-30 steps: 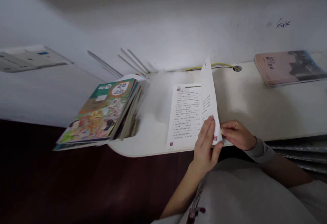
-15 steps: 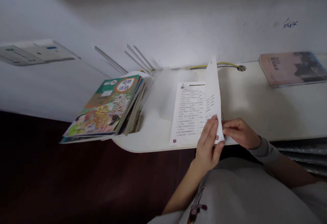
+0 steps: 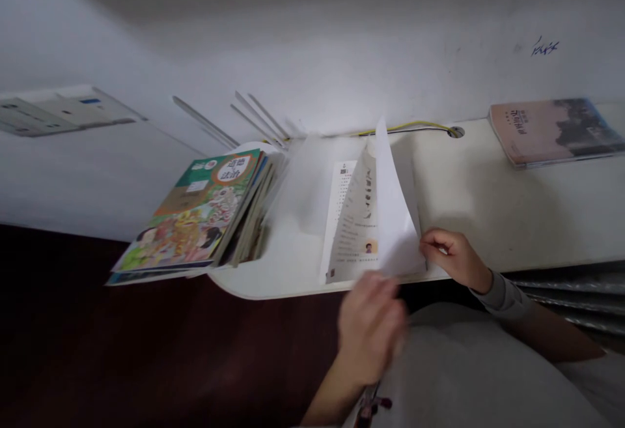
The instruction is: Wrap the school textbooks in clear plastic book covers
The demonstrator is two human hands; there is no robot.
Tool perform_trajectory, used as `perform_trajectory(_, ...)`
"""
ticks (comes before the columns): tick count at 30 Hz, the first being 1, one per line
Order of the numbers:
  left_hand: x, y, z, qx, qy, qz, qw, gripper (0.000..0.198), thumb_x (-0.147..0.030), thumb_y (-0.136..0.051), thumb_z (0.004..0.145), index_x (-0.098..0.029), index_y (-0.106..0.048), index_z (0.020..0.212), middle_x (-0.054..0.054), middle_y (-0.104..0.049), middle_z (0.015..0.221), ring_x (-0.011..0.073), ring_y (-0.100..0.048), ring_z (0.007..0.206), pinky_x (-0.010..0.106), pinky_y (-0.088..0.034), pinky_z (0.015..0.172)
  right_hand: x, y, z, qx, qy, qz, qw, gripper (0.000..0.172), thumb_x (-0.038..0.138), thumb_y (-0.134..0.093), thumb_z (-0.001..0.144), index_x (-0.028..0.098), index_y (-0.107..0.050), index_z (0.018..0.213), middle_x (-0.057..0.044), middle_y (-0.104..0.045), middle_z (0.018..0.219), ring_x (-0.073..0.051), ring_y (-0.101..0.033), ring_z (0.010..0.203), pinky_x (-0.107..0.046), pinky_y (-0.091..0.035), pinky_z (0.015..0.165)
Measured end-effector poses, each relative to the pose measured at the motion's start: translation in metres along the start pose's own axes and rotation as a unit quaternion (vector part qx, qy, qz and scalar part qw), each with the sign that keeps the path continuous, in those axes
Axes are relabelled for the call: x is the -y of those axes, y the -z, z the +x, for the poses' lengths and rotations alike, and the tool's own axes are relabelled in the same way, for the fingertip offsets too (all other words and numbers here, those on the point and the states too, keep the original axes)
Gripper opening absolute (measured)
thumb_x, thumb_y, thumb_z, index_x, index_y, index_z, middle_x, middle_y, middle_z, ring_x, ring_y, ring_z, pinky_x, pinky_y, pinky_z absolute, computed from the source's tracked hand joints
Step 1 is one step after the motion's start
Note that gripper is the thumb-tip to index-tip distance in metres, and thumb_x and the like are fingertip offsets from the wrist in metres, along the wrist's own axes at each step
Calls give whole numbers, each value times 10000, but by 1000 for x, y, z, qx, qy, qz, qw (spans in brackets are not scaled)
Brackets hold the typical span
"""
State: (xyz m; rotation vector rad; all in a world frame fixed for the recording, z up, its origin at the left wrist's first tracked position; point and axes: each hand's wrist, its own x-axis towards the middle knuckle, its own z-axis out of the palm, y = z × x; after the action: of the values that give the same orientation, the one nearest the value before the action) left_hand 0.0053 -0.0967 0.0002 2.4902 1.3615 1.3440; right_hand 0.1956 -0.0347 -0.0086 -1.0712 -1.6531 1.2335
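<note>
A white booklet (image 3: pixel 336 219) with printed text lies on the desk. One of its pages, with small pictures and print, is half turned, and a blank white sheet (image 3: pixel 390 200) stands up and curves beside it. My right hand (image 3: pixel 454 258) is closed at the booklet's right edge, thumb and fingers pinching the paper there. Smeared by motion, my left hand (image 3: pixel 368 327) is just below the booklet's lower edge, near the raised pages. Whether its fingers are apart is unclear.
To the left, a stack of books (image 3: pixel 190 219) with a colourful top cover overhangs the desk's (image 3: pixel 293 271) rounded end. A pinkish book (image 3: pixel 551 131) lies at the right. Yellow and black cables (image 3: pixel 415 125) run along the wall into a round desk hole (image 3: pixel 456 132).
My left hand has let go of the page edge and moved down and left. Pages have swung over leftward, showing a picture page. My right hand stays at the right edge.
</note>
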Motion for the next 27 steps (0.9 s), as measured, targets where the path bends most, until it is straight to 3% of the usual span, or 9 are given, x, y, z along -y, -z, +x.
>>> perform_trajectory(2, -4, -16, 9, 45, -65, 32, 996, 713, -333, -598, 856, -335, -228, 1466, 35, -261, 1552, 318, -129, 1442, 587, -262, 1127, 1, 9, -5, -17, 2, -1, 1000, 200, 324, -524, 847, 194, -562, 700, 8, -563, 654, -123, -509, 635, -252, -413, 606)
perform_trajectory(4, -4, -36, 26, 112, -91, 80, 986, 669, -311, -586, 866, -202, -294, 1457, 141, -313, 1519, 367, -117, 1433, 608, -281, 1096, -1, 23, -12, -40, 11, -23, 999, 231, 332, -505, 869, 195, -558, 691, 12, -563, 647, -122, -511, 624, -252, -418, 611)
perform_trajectory(7, -2, -60, 47, 198, -112, 123, 966, 537, -146, -478, 897, -185, -374, 1422, 124, -372, 1491, 350, -140, 1431, 602, -275, 1094, -13, 48, -24, -103, 22, -139, 985, 272, 361, -445, 919, 190, -604, 780, -31, -642, 760, -157, -588, 732, -282, -465, 710)
perform_trajectory(10, -7, -78, 53, 232, -154, 140, 950, 480, -136, -462, 902, -209, -452, 1377, 88, -404, 1476, 341, -227, 1413, 617, -273, 1090, -40, 70, -39, -179, 20, -370, 911, 378, 417, -419, 932, 131, -609, 1090, -176, -630, 1163, -277, -557, 1118, -438, -409, 972)
perform_trajectory(12, -14, -89, 53, 255, -176, 146, 939, 444, -161, -459, 910, -187, -484, 1352, 97, -417, 1466, 340, -287, 1391, 630, -291, 1076, -57, 78, -48, -183, 2, -494, 850, 516, 457, -418, 925, 61, -535, 1234, -258, -515, 1326, -342, -441, 1273, -527, -333, 1042)
perform_trajectory(14, -20, -101, 52, 276, -184, 154, 931, 426, -162, -439, 917, -148, -497, 1340, 110, -438, 1449, 333, -331, 1371, 628, -304, 1070, -68, 80, -55, -163, -13, -551, 818, 578, 460, -397, 933, 16, -482, 1292, -288, -465, 1369, -354, -393, 1319, -540, -320, 1058)
perform_trajectory(19, -27, -121, 53, 308, -178, 163, 920, 424, -153, -403, 926, -92, -494, 1336, 131, -476, 1414, 328, -375, 1346, 619, -303, 1075, -70, 75, -60, -148, -19, -552, 820, 508, 349, -320, 969, 19, -464, 1328, -264, -464, 1385, -307, -382, 1343, -496, -360, 1063)
perform_trajectory(27, -33, -128, 59, 331, -171, 153, 915, 433, -115, -429, 893, -80, -523, 1314, 159, -500, 1387, 336, -425, 1312, 606, -314, 1069, -72, 83, -58, -163, -4, -489, 857, 444, 214, -301, 958, 95, -495, 1339, -189, -544, 1338, -257, -446, 1306, -498, -391, 1065)
